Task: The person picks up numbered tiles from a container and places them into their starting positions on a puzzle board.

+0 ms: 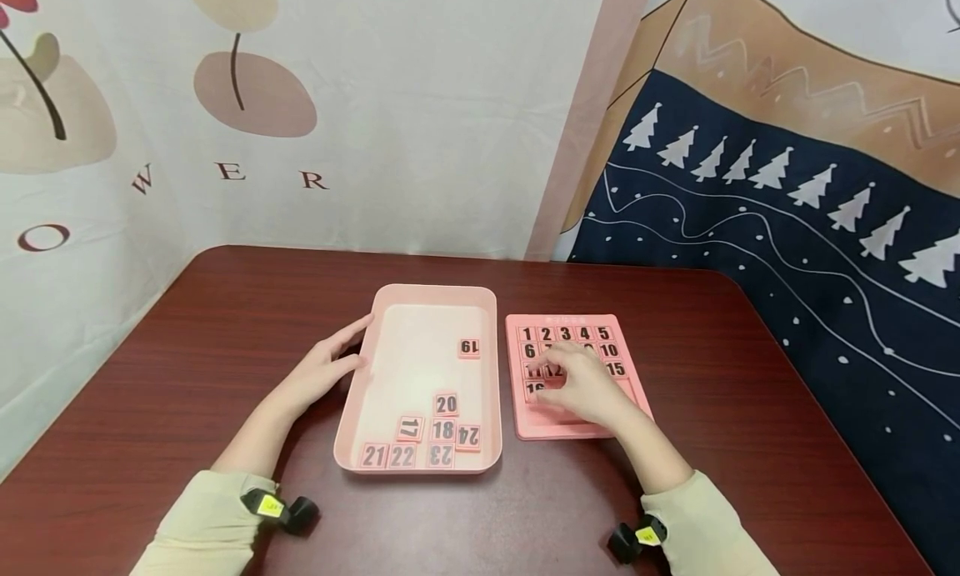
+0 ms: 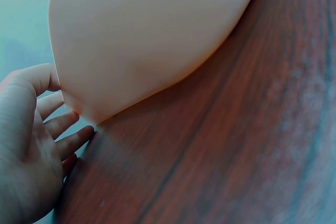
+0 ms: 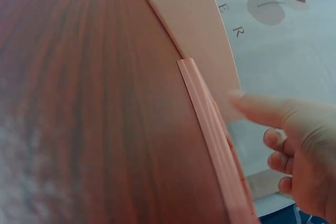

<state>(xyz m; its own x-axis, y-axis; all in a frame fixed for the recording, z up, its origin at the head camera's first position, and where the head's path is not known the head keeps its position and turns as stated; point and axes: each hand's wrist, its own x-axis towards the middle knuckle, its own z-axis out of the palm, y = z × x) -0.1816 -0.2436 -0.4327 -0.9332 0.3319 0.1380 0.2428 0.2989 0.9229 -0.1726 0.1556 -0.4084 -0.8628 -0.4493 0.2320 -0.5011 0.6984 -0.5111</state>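
My left hand [image 1: 324, 370] rests against the left side of a pale pink tray [image 1: 360, 409], its fingers spread and touching the outer wall. In the left wrist view, the fingertips [image 2: 76, 140] meet the tray's corner. Several number tiles lie loose in the tray, among them tile 19 [image 1: 469, 348], tile 20 [image 1: 446, 404] and tile 17 [image 1: 409, 428]. Over the pink number board [image 1: 630, 393] hovers my right hand [image 1: 588, 384], thumb and forefinger apart by tile 16 [image 1: 534, 390]. Tiles 1 to 5 fill the top row; the hand hides part of the lower rows.
Tray and board stand side by side on a dark red wooden table [image 1: 240, 326]. Behind it hangs a pale printed cloth [image 1: 420, 126], with a navy cloth of white trees [image 1: 750, 201] at the right. Each sleeve carries a black wrist camera [image 1: 303, 516].
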